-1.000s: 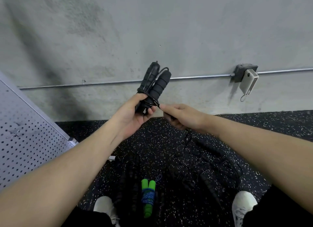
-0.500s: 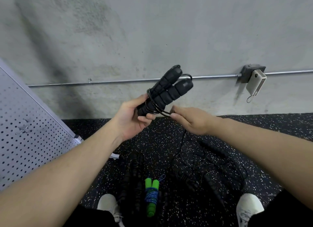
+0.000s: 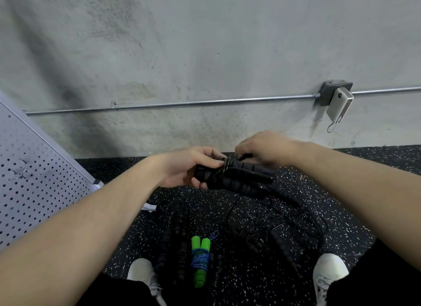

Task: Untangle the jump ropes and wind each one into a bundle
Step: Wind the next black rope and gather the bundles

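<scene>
A big grey concrete wall (image 3: 205, 54) is seen at the back. A dark rubber floor (image 3: 341, 191) with white specks lies below the wall. A thin metal pipe (image 3: 182, 104) runs along the wall, and it ends in a grey box (image 3: 328, 90) at the right. A small white pack (image 3: 339, 107) hangs off that box. A grey board with many small holes (image 3: 27, 187) leans at the left, below the pipe.

A pair of black foam handles (image 3: 237, 178) is held low in front of the wall, just above the floor. The left end of the handles is gripped by the left hand (image 3: 182, 169), with fingers curled round it. Black cord (image 3: 226, 165) is wrapped round the handles near that hand. The right hand (image 3: 266, 150) is curled over the top of the handles, and a bit of cord is pinched in it.

A loose tangle of black ropes (image 3: 273, 228) lies on the floor under the held handles. A wound black rope bundle (image 3: 178, 237) lies to the left of that tangle. A green-handled jump rope (image 3: 200, 260) with blue cord wound round it lies beside the black bundle. Two white shoes (image 3: 141, 271) (image 3: 330, 271) are seen at the bottom, one on each side of the ropes.
</scene>
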A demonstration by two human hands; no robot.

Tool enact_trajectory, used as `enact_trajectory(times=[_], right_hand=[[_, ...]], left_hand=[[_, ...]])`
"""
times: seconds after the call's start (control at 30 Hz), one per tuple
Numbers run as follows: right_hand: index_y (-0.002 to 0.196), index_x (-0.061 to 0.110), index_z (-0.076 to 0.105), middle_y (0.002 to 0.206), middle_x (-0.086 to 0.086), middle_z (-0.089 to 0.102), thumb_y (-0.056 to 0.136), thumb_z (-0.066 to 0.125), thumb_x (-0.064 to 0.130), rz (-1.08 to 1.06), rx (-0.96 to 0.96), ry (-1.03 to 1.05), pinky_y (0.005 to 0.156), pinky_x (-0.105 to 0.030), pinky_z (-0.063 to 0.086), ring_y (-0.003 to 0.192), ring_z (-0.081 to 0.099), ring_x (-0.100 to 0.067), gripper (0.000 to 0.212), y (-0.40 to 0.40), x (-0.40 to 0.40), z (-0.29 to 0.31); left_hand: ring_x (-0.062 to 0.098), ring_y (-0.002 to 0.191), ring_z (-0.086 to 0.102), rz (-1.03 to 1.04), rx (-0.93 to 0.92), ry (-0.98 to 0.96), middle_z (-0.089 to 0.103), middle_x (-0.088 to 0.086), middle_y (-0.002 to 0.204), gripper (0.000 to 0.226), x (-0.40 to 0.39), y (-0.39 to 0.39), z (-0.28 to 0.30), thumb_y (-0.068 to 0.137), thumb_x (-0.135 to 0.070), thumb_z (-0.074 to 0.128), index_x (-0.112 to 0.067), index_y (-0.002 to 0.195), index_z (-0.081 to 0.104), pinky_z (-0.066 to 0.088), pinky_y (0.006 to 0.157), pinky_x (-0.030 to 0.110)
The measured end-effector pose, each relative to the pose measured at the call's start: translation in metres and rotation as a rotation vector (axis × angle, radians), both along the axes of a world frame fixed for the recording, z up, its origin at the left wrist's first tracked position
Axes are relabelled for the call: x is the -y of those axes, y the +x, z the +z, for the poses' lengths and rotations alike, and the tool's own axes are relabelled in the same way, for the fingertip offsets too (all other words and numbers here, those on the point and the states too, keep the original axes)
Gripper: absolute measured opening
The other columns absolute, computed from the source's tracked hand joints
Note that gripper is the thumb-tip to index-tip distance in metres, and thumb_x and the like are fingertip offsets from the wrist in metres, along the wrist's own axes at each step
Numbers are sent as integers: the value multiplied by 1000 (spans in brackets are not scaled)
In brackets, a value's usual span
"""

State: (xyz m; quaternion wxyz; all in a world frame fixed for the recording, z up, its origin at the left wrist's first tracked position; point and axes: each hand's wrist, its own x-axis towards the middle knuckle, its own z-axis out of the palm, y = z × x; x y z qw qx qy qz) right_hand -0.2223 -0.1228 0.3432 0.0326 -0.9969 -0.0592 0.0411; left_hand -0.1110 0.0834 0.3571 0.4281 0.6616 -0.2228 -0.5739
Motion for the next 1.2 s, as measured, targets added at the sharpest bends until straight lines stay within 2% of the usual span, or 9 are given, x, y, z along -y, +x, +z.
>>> enact_trajectory(times=[0.17, 0.27, 0.4, 0.57, 0.73, 0.87, 0.97, 1.1, 1.2], right_hand=[[107, 26, 66, 100, 6, 67, 97, 52, 55, -24, -99, 64, 70, -28, 44, 86, 59, -17, 34, 3, -4, -5], [111, 26, 68, 88, 9, 64, 97, 54, 53, -95, -124, 105, 61, -23, 38, 81, 57, -15, 33, 5, -8, -4], [107, 16, 71, 76, 12, 58, 98, 59, 41, -219, -92, 311, 57, -19, 36, 68, 51, -6, 28, 11, -16, -2], [89, 21, 70, 72, 7, 64, 94, 65, 40, -307, -18, 480, 57, -24, 38, 64, 54, -8, 20, 18, -28, 4], [99, 16, 73, 80, 0, 67, 100, 55, 36, -366, -2, 431, 57, -22, 39, 68, 55, -12, 27, 21, -44, 10], [106, 14, 61, 89, -2, 68, 104, 47, 30, -486, 55, 620, 57, -27, 44, 70, 58, -13, 21, 25, -56, 16], [105, 13, 54, 67, 2, 58, 106, 44, 31, -556, 7, 981, 43, -21, 34, 47, 44, -8, 20, 23, -66, 15], [105, 13, 57, 60, 6, 53, 107, 42, 32, -504, 51, 1082, 44, -21, 33, 44, 41, -6, 25, 24, -69, 12], [103, 11, 62, 61, 5, 49, 107, 41, 35, -472, -4, 1105, 47, -21, 33, 49, 41, -7, 32, 20, -68, 10]], left_hand=[[24, 69, 61, -139, 263, 96, 71, 6, 96, 20, 4, 1, -7, 97, -12, 65, -24, 111, 72, 45, 52, 24], [22, 63, 61, -230, 475, 115, 67, 3, 96, 22, 8, -4, -9, 97, -12, 66, -31, 106, 72, 44, 50, 24], [22, 68, 61, -290, 723, 45, 64, 5, 100, 21, 11, -8, -14, 98, -14, 63, -28, 112, 58, 54, 58, 35], [14, 48, 60, -247, 905, 74, 70, 13, 101, 44, 10, -2, -10, 98, -24, 65, -30, 124, 31, 55, 59, 37], [11, 50, 65, -153, 994, 137, 71, 4, 94, 18, 13, 0, -10, 99, -26, 63, -24, 116, 59, 50, 50, 27], [17, 79, 67, 3, 1198, 142, 71, 0, 114, 36, 10, 5, -10, 99, -30, 62, -26, 135, 59, 49, 70, 28], [22, 88, 69, 236, 1111, -13, 70, 3, 121, 38, 8, 11, -14, 99, -26, 63, -29, 137, 58, 57, 83, 35], [14, 62, 67, 584, 711, -233, 68, 0, 99, 22, 13, 16, -16, 101, -18, 61, -29, 120, 61, 53, 53, 27], [14, 56, 60, 758, 339, -318, 70, 7, 91, 18, 16, 14, -12, 102, -15, 61, -25, 117, 60, 44, 48, 24]])
